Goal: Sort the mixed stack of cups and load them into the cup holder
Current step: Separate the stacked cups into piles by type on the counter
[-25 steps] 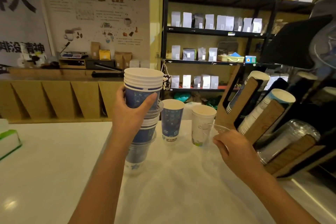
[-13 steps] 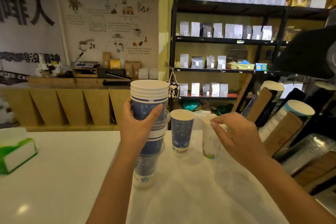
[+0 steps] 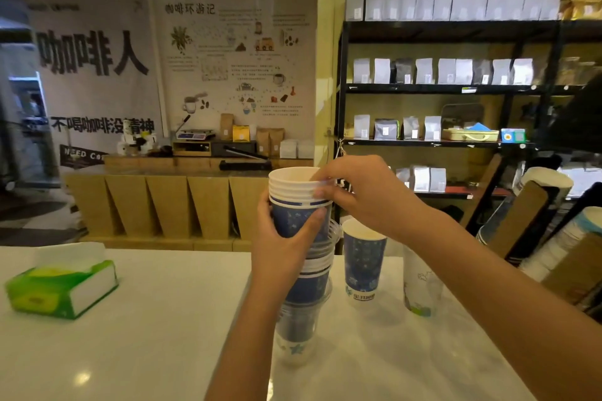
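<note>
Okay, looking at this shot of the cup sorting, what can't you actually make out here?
- Head view: the left hand hides the mixed stack's middle, so its cup count is unclear.
- The right forearm covers part of the white cup.
- The right frame edge cuts off the cup holder.
- The blue cup's print is too blurred to read.

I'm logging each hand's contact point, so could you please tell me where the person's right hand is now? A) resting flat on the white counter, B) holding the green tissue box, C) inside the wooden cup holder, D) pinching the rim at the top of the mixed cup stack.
D: the right hand pinches the top rim of the mixed stack of paper and clear plastic cups, which the left hand steadies.
</note>
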